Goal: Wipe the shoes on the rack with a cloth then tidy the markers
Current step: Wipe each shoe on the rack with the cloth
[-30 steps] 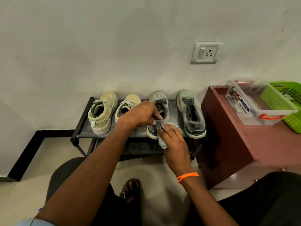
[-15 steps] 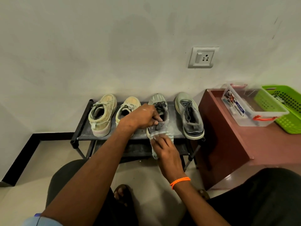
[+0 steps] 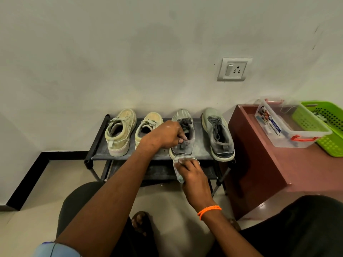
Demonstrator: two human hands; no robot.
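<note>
Several shoes stand in a row on the black rack: two beige ones on the left and two grey ones on the right. My left hand grips the collar of the third shoe, a grey one. My right hand holds a grey-white cloth against that shoe's heel at the rack's front edge. The fourth grey shoe stands untouched beside it. No markers can be made out.
A dark red cabinet stands right of the rack, carrying a clear plastic box with red clips and a green basket. A wall socket sits above. My knees and one foot are on the tiled floor below.
My right hand with the cloth slid from the shoe's side down to its heel at the rack's edge. My left hand kept its grip on the shoe.
</note>
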